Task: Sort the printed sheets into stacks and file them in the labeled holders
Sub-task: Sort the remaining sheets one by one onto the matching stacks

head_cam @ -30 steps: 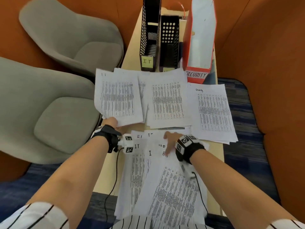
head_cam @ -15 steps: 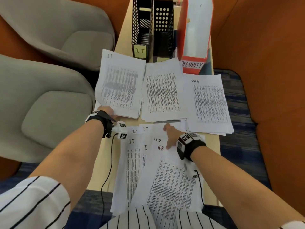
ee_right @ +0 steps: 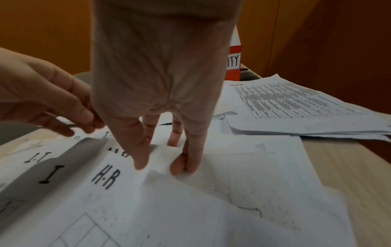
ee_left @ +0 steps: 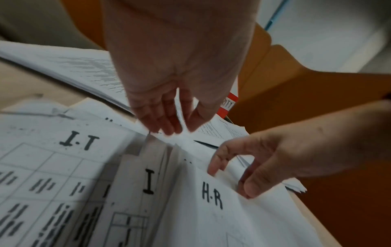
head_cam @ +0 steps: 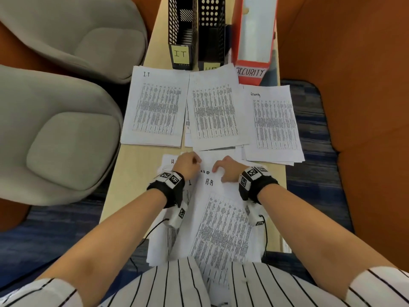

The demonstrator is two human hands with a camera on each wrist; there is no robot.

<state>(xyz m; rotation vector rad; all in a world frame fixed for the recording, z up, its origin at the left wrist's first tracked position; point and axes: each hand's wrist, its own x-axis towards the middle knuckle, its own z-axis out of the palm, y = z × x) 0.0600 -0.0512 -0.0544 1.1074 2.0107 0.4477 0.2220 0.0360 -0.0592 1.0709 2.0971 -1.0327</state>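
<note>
Three holders stand side by side at 12 o'clock on the surface (head_cam: pixel 132 165): the IT holder (head_cam: pixel 181 34) leftmost, the HR holder (head_cam: pixel 211 32) in the middle, the Security holder (head_cam: pixel 254 38) rightmost. Before each lies a stack: the IT stack (head_cam: pixel 155 107), the HR stack (head_cam: pixel 215 111) and the Security stack (head_cam: pixel 273 122), their edges overlapping. At 6 o'clock lies a loose pile of sheets (head_cam: pixel 221 229). Two chairs (head_cam: pixel 62 134) sit at 9 o'clock, off the surface.

Soft, even indoor light, faint shadows, no glare. The head view bows at its edges; both wrist views look motion-blurred, perhaps slightly dim.
</note>
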